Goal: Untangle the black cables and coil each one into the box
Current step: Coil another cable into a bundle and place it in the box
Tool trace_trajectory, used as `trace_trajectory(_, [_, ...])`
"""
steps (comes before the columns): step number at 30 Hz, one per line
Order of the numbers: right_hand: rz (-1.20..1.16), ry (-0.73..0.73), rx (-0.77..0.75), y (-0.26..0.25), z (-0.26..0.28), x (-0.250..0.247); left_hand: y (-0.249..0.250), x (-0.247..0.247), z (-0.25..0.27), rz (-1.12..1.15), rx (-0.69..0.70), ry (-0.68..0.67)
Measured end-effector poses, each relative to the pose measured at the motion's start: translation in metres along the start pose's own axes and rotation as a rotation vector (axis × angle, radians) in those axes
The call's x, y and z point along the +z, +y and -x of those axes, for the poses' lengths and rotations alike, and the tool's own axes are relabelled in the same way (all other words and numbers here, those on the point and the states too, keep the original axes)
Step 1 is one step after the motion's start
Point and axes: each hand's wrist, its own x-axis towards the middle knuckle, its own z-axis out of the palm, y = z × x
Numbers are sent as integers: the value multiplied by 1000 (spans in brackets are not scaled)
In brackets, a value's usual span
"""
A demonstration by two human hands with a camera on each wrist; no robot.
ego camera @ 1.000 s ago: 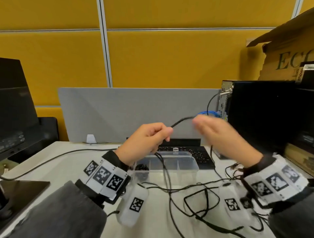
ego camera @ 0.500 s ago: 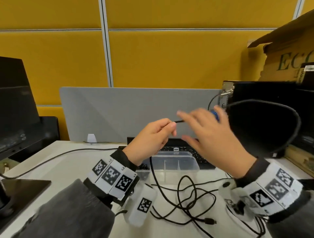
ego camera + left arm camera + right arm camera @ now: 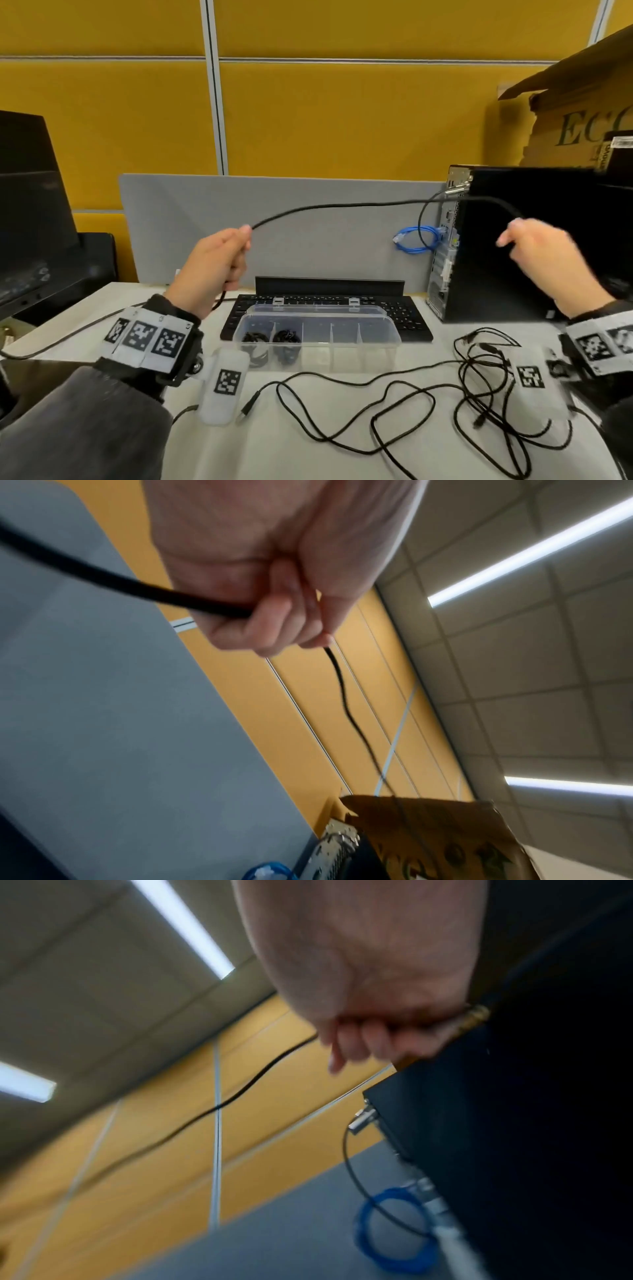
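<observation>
A black cable stretches in the air between both hands, above the desk. My left hand grips one part of it, and the cable runs on down past the palm; the left wrist view shows the fingers curled round the cable. My right hand holds the other part in front of the computer tower, its fingers curled, with the cable leaving to the left. The clear divided box stands open below, with two coiled black cables in its left compartments. Several tangled black cables lie at the front right.
A black keyboard lies behind the box. A black computer tower with a blue cable loop stands at the right, below a cardboard box. A grey divider closes the back. A monitor is at the left.
My hands were close together; now they are wide apart. The right hand has swung right and drawn the cable out between them. The box has come into fuller view.
</observation>
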Motion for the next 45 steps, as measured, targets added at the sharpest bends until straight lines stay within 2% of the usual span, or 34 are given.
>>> trace_trajectory(2, [352, -215, -34, -2, 18, 23, -2, -8, -2, 35, -7, 83])
trace_trajectory(3, [478, -224, -31, -7, 29, 35, -4, -10, -2, 29, -6, 98])
trace_trajectory(4, [559, -200, -92, -14, 41, 49, -5, -11, -1, 17, -2, 105])
trace_trajectory(6, [464, -160, -331, -43, 69, 69, -6, -10, 1, 1, 9, 115])
trace_trajectory(7, [387, -217, -462, -62, 84, 79, -5, -9, 1, -2, 16, 121])
trace_trajectory(9, [258, -496, -682, -94, 114, 105, -3, -6, 3, -3, 33, 123])
trace_trajectory(11, [256, -834, -788, -117, 138, 135, 1, -3, 4, -2, 48, 115])
trace_trajectory(13, [397, -1067, -828, -127, 150, 164, 4, -1, 5, 6, 57, 114])
trace_trajectory(16, [563, -1288, -789, -126, 149, 180, 9, -1, 4, 49, 53, 115])
trace_trajectory(20, [672, -1381, -680, -99, 127, 157, 12, -5, -1, 68, 68, 100])
trace_trajectory(23, [709, -1388, -615, -67, 116, 132, 9, -4, -3, 52, 70, 61])
trace_trajectory(27, [706, -1373, -422, -16, 97, 108, 5, -1, -3, 25, 56, 10])
trace_trajectory(31, [857, -1188, -134, 20, 69, 83, 5, 4, -2, -5, 45, -29])
trace_trajectory(34, [925, -1057, -60, 39, 54, 80, 4, 9, -1, -28, 32, -71])
trace_trajectory(37, [957, -1000, -97, 26, 43, 85, 4, 11, -1, -50, 26, -97])
trace_trajectory(39, [826, -911, -139, -6, 38, 83, 4, 12, -2, -70, 32, -93])
trace_trajectory(40, [679, -793, -184, -26, 37, 79, 4, 14, -3, -79, 39, -91])
trace_trajectory(42, [285, -468, -332, -70, 41, 69, 4, 18, -4, -97, 63, -92])
trace_trajectory(43, [106, -364, -402, -92, 47, 66, 4, 22, -4, -98, 79, -98])
trace_trajectory(45, [-66, -327, -508, -127, 58, 67, 6, 31, -3, -80, 120, -133])
